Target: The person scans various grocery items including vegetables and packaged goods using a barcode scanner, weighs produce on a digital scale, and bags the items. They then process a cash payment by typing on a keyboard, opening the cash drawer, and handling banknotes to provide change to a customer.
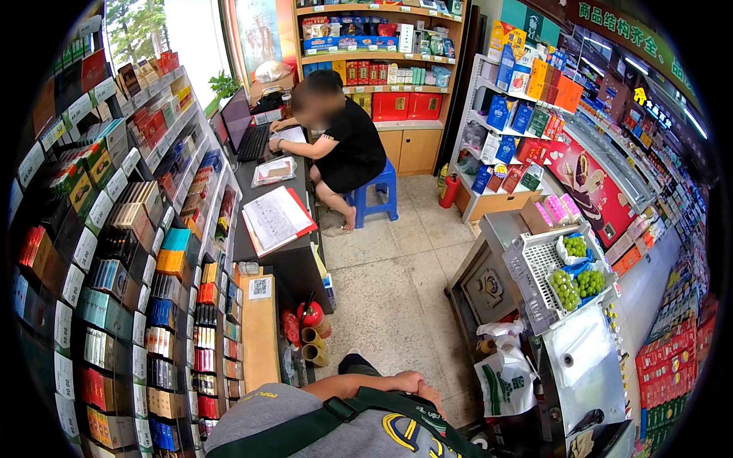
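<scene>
My left hand (408,381) lies in front of my body at the lower edge, its fingers curled in and pressed together. My right hand (431,395) meets it there, partly covered by the dark green strap (374,401) over my grey shirt (275,420). What the left fingers close on is hidden, and the right fingers are too covered to read. Farther off, a person (351,130) in black sits on a blue stool (378,195), bent over papers (290,135) at the dark desk (267,271). A red folder with written sheets (276,219) lies nearer on that desk.
Racks of small boxes (107,294) line the left. A red fire extinguisher (311,317) stands by the desk; another extinguisher (450,191) stands near the back shelves (382,53). At right, a white crate (534,263) beside green grapes (565,288) rests on a counter, a plastic bag (508,382) hanging below.
</scene>
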Available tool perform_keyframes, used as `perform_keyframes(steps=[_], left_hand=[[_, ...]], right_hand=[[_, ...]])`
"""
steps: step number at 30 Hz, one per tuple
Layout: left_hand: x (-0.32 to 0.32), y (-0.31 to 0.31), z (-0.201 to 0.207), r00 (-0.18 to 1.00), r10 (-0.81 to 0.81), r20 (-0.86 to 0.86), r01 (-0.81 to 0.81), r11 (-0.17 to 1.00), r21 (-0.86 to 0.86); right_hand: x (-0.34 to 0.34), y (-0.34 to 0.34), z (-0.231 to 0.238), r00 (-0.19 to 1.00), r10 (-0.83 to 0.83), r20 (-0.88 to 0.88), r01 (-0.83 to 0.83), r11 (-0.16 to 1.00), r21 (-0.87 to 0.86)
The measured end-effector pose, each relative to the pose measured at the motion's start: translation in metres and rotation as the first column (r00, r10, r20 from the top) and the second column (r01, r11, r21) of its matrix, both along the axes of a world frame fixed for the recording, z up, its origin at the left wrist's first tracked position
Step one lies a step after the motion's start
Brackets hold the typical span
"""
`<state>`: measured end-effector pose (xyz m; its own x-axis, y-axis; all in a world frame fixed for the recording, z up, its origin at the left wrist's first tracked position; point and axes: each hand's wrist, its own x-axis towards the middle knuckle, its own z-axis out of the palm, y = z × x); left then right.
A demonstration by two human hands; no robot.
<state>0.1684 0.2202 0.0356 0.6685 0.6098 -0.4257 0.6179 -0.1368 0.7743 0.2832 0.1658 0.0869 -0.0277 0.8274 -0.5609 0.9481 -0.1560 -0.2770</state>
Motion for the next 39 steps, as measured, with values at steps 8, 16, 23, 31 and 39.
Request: perform_keyframes(steps=[8,16,23,31,39], left_hand=[[0.000,-0.002,0.009,0.997,0.075,-0.010,-0.075,0.997,-0.033],[0.002,-0.002,0.022,0.998,0.050,-0.048,-0.051,0.999,-0.018],[0.001,-0.001,0.010,1.000,0.025,-0.013,-0.025,1.000,-0.005],[-0.001,-0.001,0.017,0.997,-0.012,-0.077,0.008,0.999,-0.049],[-0.002,0.002,0.023,0.988,-0.105,-0.115,0.102,0.994,-0.036]], right_hand=[[0.002,-0.004,-0.002,1.000,0.007,0.012,-0.007,1.000,-0.004],[0.006,-0.007,-0.012,1.000,-0.001,0.008,0.001,1.000,-0.010],[0.006,-0.005,-0.014,1.000,0.000,0.003,0.000,1.000,-0.017],[0.005,-0.004,-0.016,1.000,-0.003,-0.008,0.003,1.000,-0.023],[0.006,-0.003,-0.017,1.000,-0.005,-0.020,0.005,1.000,-0.023]])
